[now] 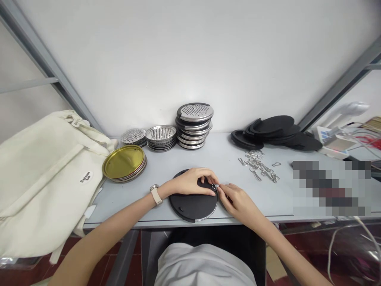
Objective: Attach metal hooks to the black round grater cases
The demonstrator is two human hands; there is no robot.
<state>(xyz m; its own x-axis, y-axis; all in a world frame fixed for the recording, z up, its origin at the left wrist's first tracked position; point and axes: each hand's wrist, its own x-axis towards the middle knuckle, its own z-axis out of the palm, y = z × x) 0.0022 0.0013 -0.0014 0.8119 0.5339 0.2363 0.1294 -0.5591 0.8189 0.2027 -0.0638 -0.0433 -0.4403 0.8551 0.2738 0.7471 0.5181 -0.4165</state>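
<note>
A round black disc with a thin metal rim [193, 206] lies on the light grey table, close to its front edge. My left hand [192, 182] grips the disc's upper part from above, with a wristwatch on a pale strap [156, 194] on that wrist. My right hand [238, 204] pinches a small metal ring [214, 186] at the disc's right edge. The fingers of both hands nearly meet around the ring, and they hide part of it and the disc's top edge.
Behind the hands stand stacks of perforated steel discs [194, 125] and gold-lined lids [124, 163]. Black disc pieces [272, 131] lie back right, with loose metal clips [257, 165] before them. A cream canvas bag [47, 174] lies at left.
</note>
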